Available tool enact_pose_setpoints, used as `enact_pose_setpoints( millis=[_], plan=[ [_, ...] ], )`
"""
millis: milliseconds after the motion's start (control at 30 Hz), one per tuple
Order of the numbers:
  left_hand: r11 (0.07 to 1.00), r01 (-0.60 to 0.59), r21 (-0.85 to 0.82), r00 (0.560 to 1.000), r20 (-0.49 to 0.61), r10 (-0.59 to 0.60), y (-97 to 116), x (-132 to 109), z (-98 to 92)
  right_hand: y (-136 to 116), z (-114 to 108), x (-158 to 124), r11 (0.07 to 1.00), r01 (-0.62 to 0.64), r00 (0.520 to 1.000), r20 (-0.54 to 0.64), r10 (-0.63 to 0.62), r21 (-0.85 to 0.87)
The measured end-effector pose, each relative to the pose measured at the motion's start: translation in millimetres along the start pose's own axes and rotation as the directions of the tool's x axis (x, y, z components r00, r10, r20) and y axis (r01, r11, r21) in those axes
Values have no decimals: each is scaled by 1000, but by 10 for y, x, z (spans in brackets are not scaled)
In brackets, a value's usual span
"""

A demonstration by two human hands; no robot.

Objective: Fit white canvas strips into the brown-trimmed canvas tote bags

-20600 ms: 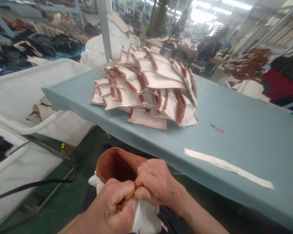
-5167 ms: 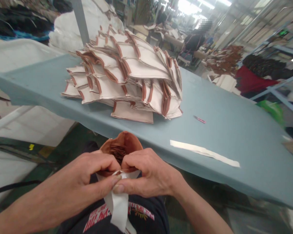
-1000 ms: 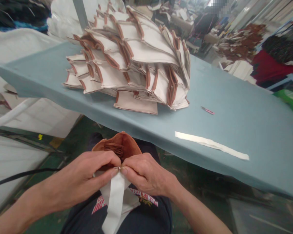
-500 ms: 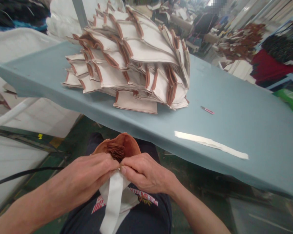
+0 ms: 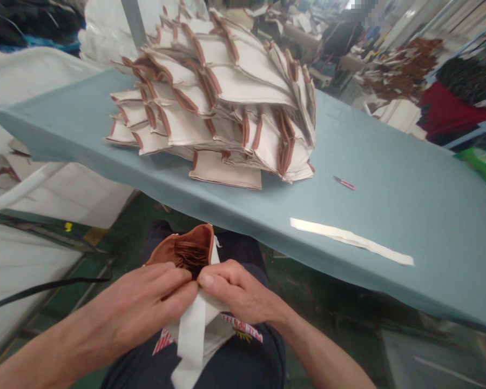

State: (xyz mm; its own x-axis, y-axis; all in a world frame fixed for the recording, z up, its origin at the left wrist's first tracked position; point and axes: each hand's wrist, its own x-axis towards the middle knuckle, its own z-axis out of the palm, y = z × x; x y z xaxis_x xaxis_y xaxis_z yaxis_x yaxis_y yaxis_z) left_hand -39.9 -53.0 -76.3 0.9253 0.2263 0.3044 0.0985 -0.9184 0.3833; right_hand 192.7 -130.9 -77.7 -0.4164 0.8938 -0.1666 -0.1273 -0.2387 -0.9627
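Over my lap I hold a cream fabric piece with a brown lining (image 5: 200,240), opened like a pouch. Gathered dark brown folds (image 5: 191,256) show inside it. My left hand (image 5: 152,294) pinches its near edge from the left, fingers closed. From the right, my right hand (image 5: 237,289) grips the same edge, thumb on top, its tip close to the left fingers. A white fabric strip (image 5: 192,327) hangs down below the pinch, over my dark clothing. What lies between the fingertips is hidden.
On the blue-grey table (image 5: 372,178) lies a big pile of cream pieces with brown edges (image 5: 243,81). Pink-handled snips (image 5: 345,183) and another white strip (image 5: 352,237) lie to its right. A white curved rail (image 5: 24,186) stands at left.
The fabric piece has turned slightly in my hands, and a white edge now shows at its right side. My left fingers have shifted a little along the edge; the hanging strip has swung slightly.
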Motion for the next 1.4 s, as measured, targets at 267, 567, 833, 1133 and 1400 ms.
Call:
enact_pose_setpoints(
  millis=[267,567,833,1133,1400],
  plan=[
    [997,-80,17,996,-22,81,-10,131,-95,124,158,39,937,-151,983,-50,175,315],
    [911,274,-307,937,-127,-324,178,158,-263,-194,31,-17,985,57,997,-41,-65,-165],
    [713,468,-522,883,301,-360,-85,295,-270,-162,32,57,843,212,963,-43,-268,-494],
    [727,438,-529,896,189,-402,106,158,-349,-150,255,30,933,331,918,-180,-354,-142],
    [256,249,-934,868,98,-487,29,638,17,-320,392,198,847,525,788,-328,-520,-81]
  ],
)
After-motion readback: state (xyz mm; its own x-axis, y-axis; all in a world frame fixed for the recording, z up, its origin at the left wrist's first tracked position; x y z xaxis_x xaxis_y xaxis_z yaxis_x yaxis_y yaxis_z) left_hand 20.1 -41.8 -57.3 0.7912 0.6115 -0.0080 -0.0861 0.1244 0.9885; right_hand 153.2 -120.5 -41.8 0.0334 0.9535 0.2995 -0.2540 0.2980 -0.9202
